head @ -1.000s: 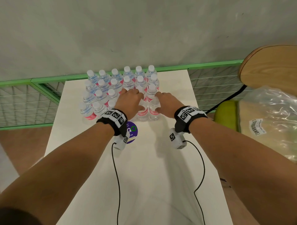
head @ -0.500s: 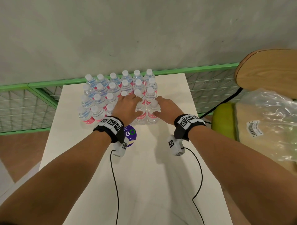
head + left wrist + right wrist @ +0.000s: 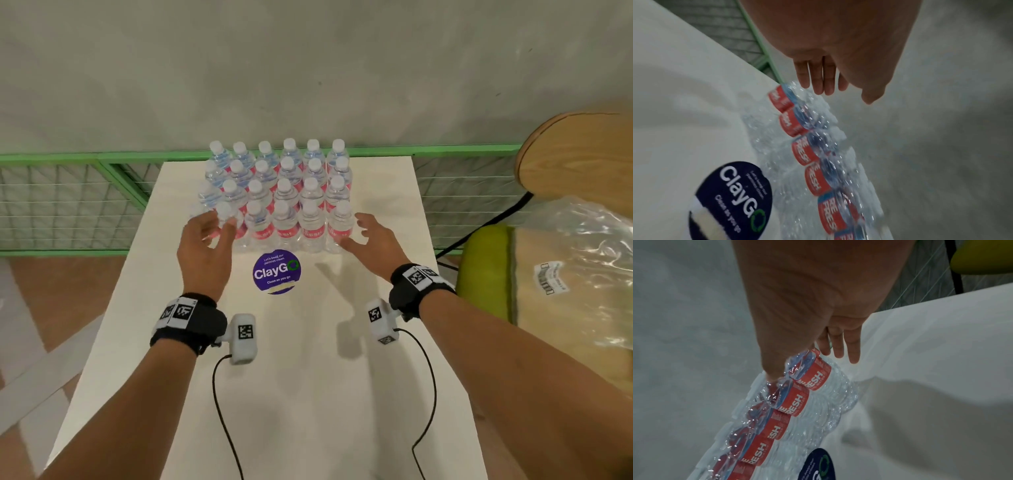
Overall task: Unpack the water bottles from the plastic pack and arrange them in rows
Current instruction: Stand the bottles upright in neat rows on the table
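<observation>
Several small clear water bottles (image 3: 281, 192) with white caps and red labels stand upright in tidy rows at the far end of the white table (image 3: 291, 394). My left hand (image 3: 209, 236) hovers open at the front left corner of the block, fingers spread, holding nothing. My right hand (image 3: 368, 236) hovers open beside the front right bottle (image 3: 340, 228), also holding nothing. In the left wrist view the front row of bottles (image 3: 807, 154) runs below my straight fingers (image 3: 818, 76). In the right wrist view the same row of bottles (image 3: 797, 402) lies just under my thumb and fingers (image 3: 840, 344).
A round purple ClayGo sticker (image 3: 276, 271) lies on the table in front of the bottles. A crumpled clear plastic wrap (image 3: 582, 274) rests on a chair at the right beside a wooden chair back (image 3: 579, 154). A green wire fence (image 3: 68, 195) runs behind the table.
Both hands have pulled back off the front bottles and spread apart to the block's two front corners. The purple sticker is now uncovered.
</observation>
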